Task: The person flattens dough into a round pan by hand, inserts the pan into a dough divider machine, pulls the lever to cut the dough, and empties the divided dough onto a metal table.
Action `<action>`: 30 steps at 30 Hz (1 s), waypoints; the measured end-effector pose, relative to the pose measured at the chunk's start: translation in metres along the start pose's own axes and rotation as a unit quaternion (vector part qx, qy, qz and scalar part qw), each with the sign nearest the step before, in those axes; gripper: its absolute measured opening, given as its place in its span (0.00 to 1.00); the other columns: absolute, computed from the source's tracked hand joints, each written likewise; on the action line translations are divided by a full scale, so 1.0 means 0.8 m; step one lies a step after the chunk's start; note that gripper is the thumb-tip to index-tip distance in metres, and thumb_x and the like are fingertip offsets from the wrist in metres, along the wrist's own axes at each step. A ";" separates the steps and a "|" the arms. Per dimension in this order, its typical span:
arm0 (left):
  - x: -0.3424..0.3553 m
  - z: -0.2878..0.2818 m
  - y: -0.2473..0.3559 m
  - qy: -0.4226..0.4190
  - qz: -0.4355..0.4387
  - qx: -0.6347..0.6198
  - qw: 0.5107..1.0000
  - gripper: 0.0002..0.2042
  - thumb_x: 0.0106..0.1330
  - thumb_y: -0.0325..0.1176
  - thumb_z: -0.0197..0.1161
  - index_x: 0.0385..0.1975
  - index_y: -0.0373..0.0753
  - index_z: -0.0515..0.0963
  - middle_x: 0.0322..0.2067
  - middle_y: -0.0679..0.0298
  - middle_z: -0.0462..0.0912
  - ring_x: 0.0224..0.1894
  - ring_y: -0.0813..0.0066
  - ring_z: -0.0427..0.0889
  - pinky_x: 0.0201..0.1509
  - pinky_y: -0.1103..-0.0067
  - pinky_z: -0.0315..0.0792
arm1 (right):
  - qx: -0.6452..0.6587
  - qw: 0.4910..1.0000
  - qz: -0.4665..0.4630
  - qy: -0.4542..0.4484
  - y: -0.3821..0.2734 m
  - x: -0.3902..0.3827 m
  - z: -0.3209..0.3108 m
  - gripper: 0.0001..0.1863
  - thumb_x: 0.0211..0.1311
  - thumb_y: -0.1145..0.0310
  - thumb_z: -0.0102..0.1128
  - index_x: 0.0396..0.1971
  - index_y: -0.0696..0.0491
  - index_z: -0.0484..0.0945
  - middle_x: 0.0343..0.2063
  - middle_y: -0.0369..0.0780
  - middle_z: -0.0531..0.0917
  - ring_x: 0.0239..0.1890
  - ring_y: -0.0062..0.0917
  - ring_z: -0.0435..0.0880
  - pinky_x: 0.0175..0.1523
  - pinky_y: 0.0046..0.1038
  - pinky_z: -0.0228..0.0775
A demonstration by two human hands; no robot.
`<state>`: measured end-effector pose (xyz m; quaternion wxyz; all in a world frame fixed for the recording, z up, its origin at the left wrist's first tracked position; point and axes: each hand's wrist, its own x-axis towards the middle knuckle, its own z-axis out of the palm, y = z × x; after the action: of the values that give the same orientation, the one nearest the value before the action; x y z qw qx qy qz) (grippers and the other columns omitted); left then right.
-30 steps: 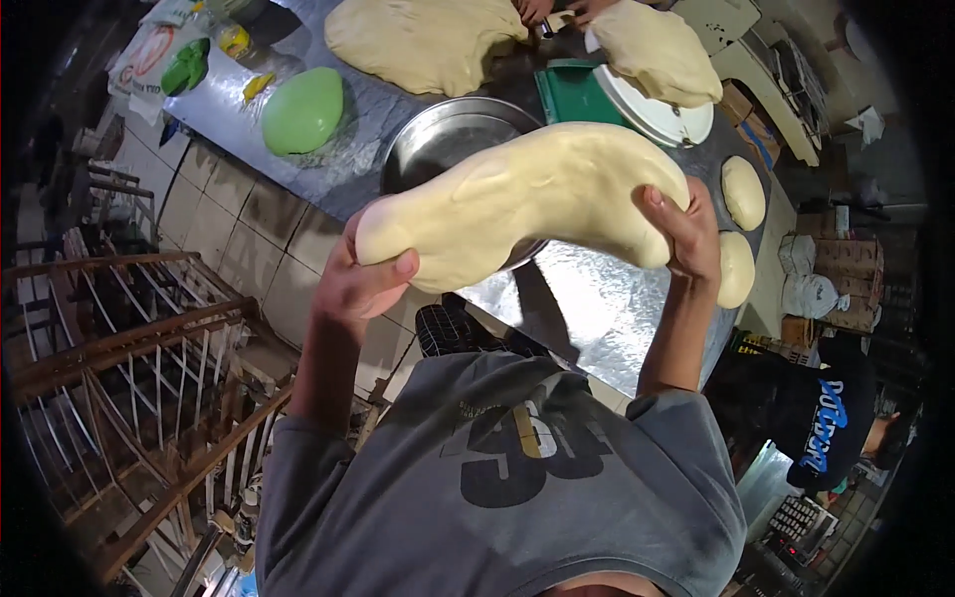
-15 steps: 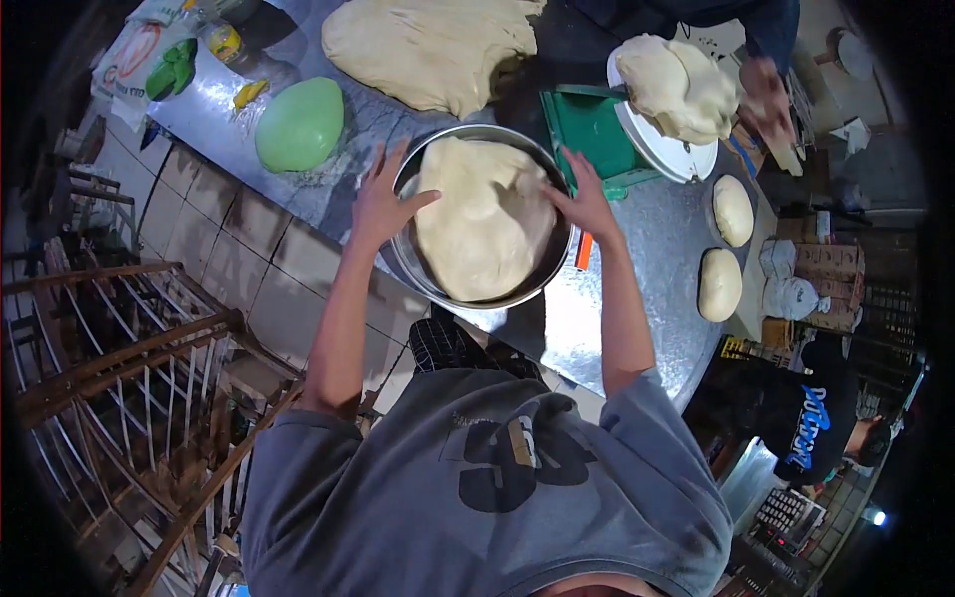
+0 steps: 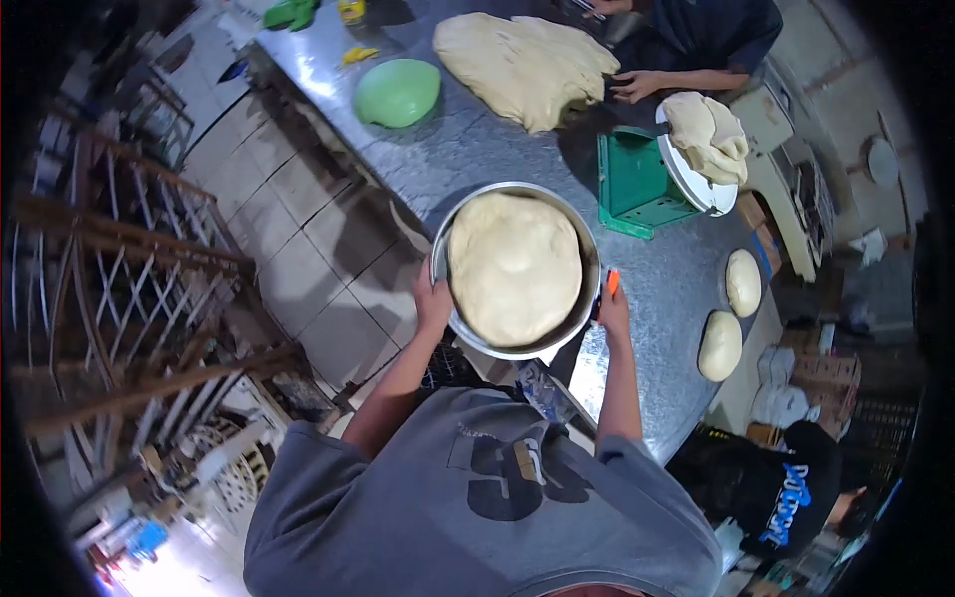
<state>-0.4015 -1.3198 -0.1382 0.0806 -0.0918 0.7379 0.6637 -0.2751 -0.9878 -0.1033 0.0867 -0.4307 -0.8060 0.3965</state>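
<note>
A round metal pan [image 3: 444, 246] holds a broad, smooth mass of pale dough [image 3: 513, 269] at the table's near edge. My left hand [image 3: 432, 298] is closed on the pan's left side, its fingers partly hidden by the wall. On the opposite side, my right hand [image 3: 615, 310] is closed at the pan's wall, its fingers partly hidden. An orange-handled tool [image 3: 613, 282] shows right at its fingers; I cannot tell whether they grip it too. Beyond the pan, a green scale [image 3: 637, 189] carries a white plate [image 3: 686, 171] with folded dough [image 3: 708, 137] on it.
A large dough slab [image 3: 522, 65] lies across the metal table [image 3: 477, 149], near a green bowl [image 3: 398, 94]. Two dough balls [image 3: 731, 316] rest by the right edge. Another person's hand [image 3: 637, 86] is beside the slab. Wooden racks [image 3: 129, 259] stand at left.
My hands have gone from lying over the dough to the pan's sides. The dough looks flatter and rounder in the pan. The whole view has shifted, and another person's arms now show across the table.
</note>
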 end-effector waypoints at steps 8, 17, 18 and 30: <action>-0.270 -0.145 -0.083 -0.092 -0.253 -0.443 0.855 0.19 0.63 0.32 0.53 0.53 0.34 0.67 0.45 0.57 0.77 0.47 0.66 0.77 0.52 0.71 0.70 | 0.145 0.981 0.090 -0.093 0.007 -0.178 -0.013 0.12 0.57 0.64 0.57 0.25 0.59 0.76 0.19 0.33 0.74 0.21 0.16 0.70 0.27 0.26 0.64; -0.516 -0.354 -0.228 0.236 -0.290 -0.376 0.848 0.21 0.58 0.39 0.63 0.43 0.28 0.71 0.35 0.56 0.79 0.34 0.68 0.78 0.40 0.71 0.74 | -0.038 0.980 0.008 -0.196 0.138 -0.410 0.156 0.15 0.56 0.62 0.58 0.29 0.62 0.78 0.22 0.35 0.79 0.24 0.19 0.73 0.31 0.26 0.66; -0.540 -0.384 -0.243 0.245 -0.292 -0.392 0.838 0.21 0.57 0.39 0.64 0.44 0.29 0.71 0.36 0.56 0.79 0.34 0.68 0.78 0.40 0.71 0.74 | 0.066 0.975 0.043 -0.208 0.162 -0.442 0.186 0.13 0.56 0.62 0.58 0.26 0.58 0.77 0.17 0.33 0.75 0.18 0.17 0.71 0.24 0.24 0.62; -0.634 -0.730 -0.448 0.302 -0.230 -0.264 0.887 0.21 0.53 0.31 0.62 0.48 0.35 0.72 0.41 0.60 0.79 0.41 0.73 0.78 0.45 0.76 0.73 | 0.047 0.945 0.143 -0.290 0.207 -0.800 0.440 0.08 0.55 0.65 0.58 0.27 0.55 0.76 0.20 0.33 0.75 0.21 0.21 0.73 0.27 0.28 0.67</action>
<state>0.1789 -1.9224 -0.2996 -0.0233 -0.4729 0.4821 0.7372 0.0523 -1.6230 -0.3283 -0.1878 -0.4033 -0.7070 0.5497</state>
